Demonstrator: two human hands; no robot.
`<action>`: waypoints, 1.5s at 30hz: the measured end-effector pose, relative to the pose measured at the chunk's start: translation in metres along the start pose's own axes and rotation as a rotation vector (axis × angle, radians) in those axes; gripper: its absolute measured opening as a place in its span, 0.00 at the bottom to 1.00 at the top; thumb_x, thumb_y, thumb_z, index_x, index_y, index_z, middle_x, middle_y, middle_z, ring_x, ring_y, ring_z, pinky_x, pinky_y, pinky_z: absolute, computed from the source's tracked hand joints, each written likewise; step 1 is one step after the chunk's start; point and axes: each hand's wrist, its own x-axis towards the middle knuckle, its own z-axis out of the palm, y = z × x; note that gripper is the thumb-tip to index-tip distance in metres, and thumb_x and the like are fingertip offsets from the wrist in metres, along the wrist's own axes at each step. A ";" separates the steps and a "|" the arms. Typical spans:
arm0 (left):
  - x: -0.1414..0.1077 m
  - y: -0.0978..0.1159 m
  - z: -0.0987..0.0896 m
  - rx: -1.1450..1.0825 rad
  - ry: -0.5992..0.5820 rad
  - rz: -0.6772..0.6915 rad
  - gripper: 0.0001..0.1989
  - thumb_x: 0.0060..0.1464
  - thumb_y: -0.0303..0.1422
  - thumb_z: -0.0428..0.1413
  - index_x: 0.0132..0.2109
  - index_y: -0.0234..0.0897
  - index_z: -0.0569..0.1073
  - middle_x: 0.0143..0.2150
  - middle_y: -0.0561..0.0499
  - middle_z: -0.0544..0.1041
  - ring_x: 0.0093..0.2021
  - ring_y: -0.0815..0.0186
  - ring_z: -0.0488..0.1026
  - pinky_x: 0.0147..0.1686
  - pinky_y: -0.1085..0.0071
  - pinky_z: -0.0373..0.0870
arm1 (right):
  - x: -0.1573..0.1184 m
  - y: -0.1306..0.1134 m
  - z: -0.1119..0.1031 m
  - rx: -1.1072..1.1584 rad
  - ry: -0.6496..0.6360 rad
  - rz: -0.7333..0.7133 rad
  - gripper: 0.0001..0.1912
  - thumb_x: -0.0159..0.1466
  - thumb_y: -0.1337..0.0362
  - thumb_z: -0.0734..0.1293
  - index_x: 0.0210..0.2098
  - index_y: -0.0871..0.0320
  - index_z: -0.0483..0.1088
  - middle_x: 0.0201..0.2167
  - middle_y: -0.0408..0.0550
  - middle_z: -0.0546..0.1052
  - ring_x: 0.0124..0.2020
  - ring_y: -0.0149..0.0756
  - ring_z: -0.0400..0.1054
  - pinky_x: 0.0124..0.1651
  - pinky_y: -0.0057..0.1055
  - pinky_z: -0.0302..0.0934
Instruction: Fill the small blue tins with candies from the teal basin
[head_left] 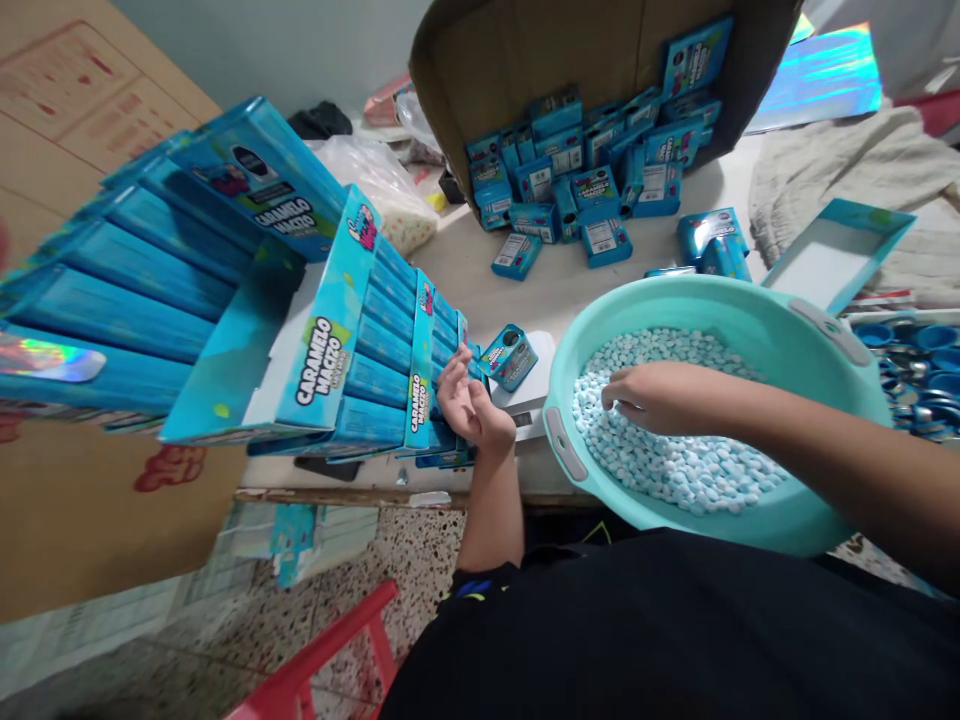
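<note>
My left hand (476, 408) rests palm up with its fingers loosely bent and apart, beside the stacked display boxes (360, 360) printed "Caramelo Macizo". Just beyond it, an opened small blue box (513, 362) stands on a white scale (534, 385); the scale's small display shows near my wrist. My right hand (651, 396) is inside a turquoise tub (847, 385), low over pale blue and white candies (694, 465). Its fingers are curled together with the tips pointing down; whatever lies between them is hidden.
A tipped cardboard carton (525, 60) at the back spills small blue boxes (592, 190). To the right lie an open tray-like box (840, 255), a cloth (832, 180) and blue metallic pieces (930, 370). A red plastic stool (322, 655) stands below the table edge.
</note>
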 end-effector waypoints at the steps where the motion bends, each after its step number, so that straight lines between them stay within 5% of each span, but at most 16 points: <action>1: 0.000 0.000 0.000 0.001 -0.001 0.002 0.12 0.65 0.41 0.47 0.51 0.42 0.66 0.52 0.43 0.73 0.61 0.54 0.73 0.62 0.47 0.70 | 0.000 0.000 0.000 -0.003 0.003 -0.001 0.19 0.68 0.72 0.58 0.49 0.59 0.77 0.50 0.54 0.80 0.44 0.47 0.75 0.41 0.38 0.63; 17: 0.001 -0.002 -0.003 -0.009 -0.107 0.090 0.12 0.67 0.37 0.50 0.52 0.40 0.70 0.51 0.44 0.75 0.54 0.59 0.76 0.59 0.53 0.72 | 0.006 0.008 0.006 0.034 0.092 -0.032 0.15 0.69 0.69 0.59 0.44 0.61 0.77 0.45 0.56 0.80 0.42 0.44 0.73 0.43 0.37 0.62; 25: -0.011 0.011 -0.008 0.005 -0.034 0.211 0.09 0.66 0.38 0.48 0.44 0.41 0.70 0.44 0.48 0.74 0.50 0.59 0.77 0.55 0.50 0.75 | 0.007 0.008 -0.008 0.107 0.362 -0.034 0.12 0.68 0.66 0.62 0.43 0.58 0.77 0.39 0.52 0.81 0.37 0.40 0.73 0.40 0.34 0.63; 29: -0.038 0.030 -0.022 -0.047 -0.189 0.259 0.06 0.63 0.38 0.51 0.44 0.44 0.70 0.42 0.48 0.76 0.45 0.58 0.79 0.46 0.52 0.80 | 0.022 -0.012 -0.044 0.145 0.501 -0.064 0.11 0.66 0.64 0.64 0.43 0.57 0.77 0.36 0.49 0.81 0.35 0.36 0.73 0.40 0.31 0.64; 34: -0.071 0.046 -0.050 0.041 -0.350 0.204 0.12 0.63 0.30 0.52 0.52 0.48 0.71 0.45 0.46 0.79 0.45 0.56 0.81 0.42 0.54 0.82 | 0.069 -0.031 -0.076 0.241 0.485 -0.167 0.11 0.63 0.66 0.65 0.42 0.58 0.77 0.34 0.48 0.82 0.34 0.35 0.74 0.37 0.29 0.64; 40: -0.089 0.043 -0.090 0.130 -0.489 0.171 0.23 0.61 0.27 0.52 0.59 0.56 0.68 0.51 0.45 0.79 0.50 0.52 0.81 0.44 0.48 0.83 | 0.107 -0.034 -0.074 -0.015 0.451 -0.369 0.12 0.63 0.67 0.64 0.42 0.60 0.78 0.36 0.52 0.81 0.37 0.38 0.74 0.42 0.31 0.62; 45: -0.099 0.047 -0.104 0.255 -0.512 0.186 0.23 0.58 0.25 0.51 0.59 0.48 0.71 0.49 0.43 0.80 0.47 0.56 0.81 0.41 0.56 0.84 | 0.116 -0.031 -0.063 -0.009 0.414 -0.356 0.09 0.63 0.64 0.63 0.38 0.57 0.76 0.31 0.47 0.79 0.32 0.37 0.71 0.37 0.30 0.60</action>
